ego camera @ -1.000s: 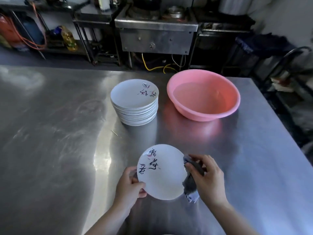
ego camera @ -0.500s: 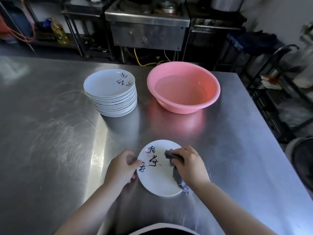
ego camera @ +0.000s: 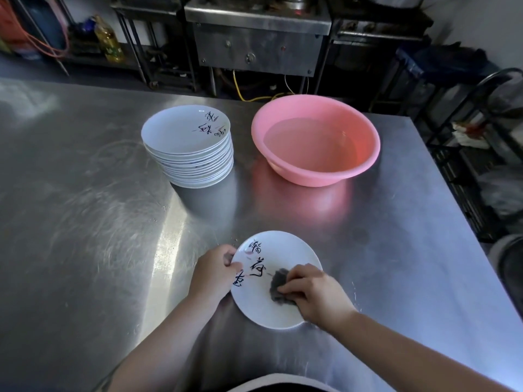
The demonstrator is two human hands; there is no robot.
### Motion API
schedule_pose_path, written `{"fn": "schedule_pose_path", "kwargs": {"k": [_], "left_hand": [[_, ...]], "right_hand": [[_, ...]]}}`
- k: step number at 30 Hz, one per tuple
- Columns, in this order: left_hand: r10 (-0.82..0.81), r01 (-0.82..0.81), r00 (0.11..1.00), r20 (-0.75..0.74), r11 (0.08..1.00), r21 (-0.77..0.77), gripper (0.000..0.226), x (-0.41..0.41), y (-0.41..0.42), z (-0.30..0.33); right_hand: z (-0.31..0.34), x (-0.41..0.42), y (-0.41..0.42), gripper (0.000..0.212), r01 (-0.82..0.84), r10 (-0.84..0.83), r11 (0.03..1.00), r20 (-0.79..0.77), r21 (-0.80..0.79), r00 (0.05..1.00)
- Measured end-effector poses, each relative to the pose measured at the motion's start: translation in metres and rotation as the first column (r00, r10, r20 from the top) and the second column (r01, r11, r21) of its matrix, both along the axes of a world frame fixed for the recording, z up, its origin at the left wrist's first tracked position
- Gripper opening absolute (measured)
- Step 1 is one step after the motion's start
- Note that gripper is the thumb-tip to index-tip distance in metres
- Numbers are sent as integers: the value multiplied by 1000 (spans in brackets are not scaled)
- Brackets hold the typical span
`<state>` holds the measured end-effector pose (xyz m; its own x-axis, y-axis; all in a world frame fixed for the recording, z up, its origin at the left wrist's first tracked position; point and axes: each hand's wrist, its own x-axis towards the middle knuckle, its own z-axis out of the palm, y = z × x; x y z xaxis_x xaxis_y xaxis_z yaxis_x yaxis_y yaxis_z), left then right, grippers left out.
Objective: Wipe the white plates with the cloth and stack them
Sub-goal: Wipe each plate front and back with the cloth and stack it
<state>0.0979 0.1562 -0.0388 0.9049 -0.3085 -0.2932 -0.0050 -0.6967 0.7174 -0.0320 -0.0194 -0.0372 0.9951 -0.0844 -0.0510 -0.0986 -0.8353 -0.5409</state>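
1. Plate (ego camera: 263,304), white with dark brush lettering on its left side, lies flat on the steel desk (ego camera: 85,222) at the near centre, close to the person's body
2. Left hand (ego camera: 213,271) holds the plate's left rim; its grip is closed on the edge, thumb on the top face beside the lettering, the other fingers curled at the rim
3. Right hand (ego camera: 315,294) presses a dark grey cloth (ego camera: 278,285) down onto the middle of the plate, just right of the lettering; its grip is closed over the cloth, fingers bent on top of it, with part of the cloth showing on the left of the fingertips
4. Stack of white plates (ego camera: 191,154) stands on the desk farther away and to the left, well apart from the plate under the hands; the top one carries the same kind of lettering near its far right edge
5. Pink basin (ego camera: 315,140) sits just right of the stack, near but not touching it, and holds water
6. Beyond the far edge of the desk stands a steel stove unit (ego camera: 256,38), and at the far left a bottle of yellow oil (ego camera: 109,41) sits low down
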Motion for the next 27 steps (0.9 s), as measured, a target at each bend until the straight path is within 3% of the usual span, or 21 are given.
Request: {"fn": "schedule_pose_path", "kwargs": {"k": [3, 6, 9, 11, 13, 17, 23, 27], "left_hand": [[-30, 30, 1000, 6, 999, 11, 14, 0, 1, 2], [-70, 70, 997, -13, 997, 31, 12, 4, 6, 6], [-138, 131, 988, 75, 987, 92, 16, 12, 12, 9], [-179, 176, 965, 192, 984, 35, 19, 19, 9, 11], [-278, 285, 925, 259, 959, 12, 25, 27, -1, 12], [-361, 368, 918, 166, 930, -12, 40, 41, -19, 9], [-217, 219, 976, 33, 968, -119, 34, 32, -9, 4], [-318, 316, 945, -78, 948, -39, 30, 12, 6, 5]], "right_hand": [[-1, 19, -4, 21, 178, -176, 982, 33, -69, 984], [1, 29, 1, 20, 202, -202, 979, 24, -12, 979], [11, 39, -15, 18, 253, -258, 966, 178, 51, 950], [17, 52, -19, 19, 193, -186, 981, 243, -4, 952], [21, 64, -14, 22, 59, -43, 995, 189, -81, 981], [10, 71, -4, 33, -111, 138, 984, 205, -140, 969], [6, 59, -16, 30, 116, -80, 984, 245, -138, 966], [2, 52, -18, 33, 115, -68, 982, 288, -152, 955]]}}
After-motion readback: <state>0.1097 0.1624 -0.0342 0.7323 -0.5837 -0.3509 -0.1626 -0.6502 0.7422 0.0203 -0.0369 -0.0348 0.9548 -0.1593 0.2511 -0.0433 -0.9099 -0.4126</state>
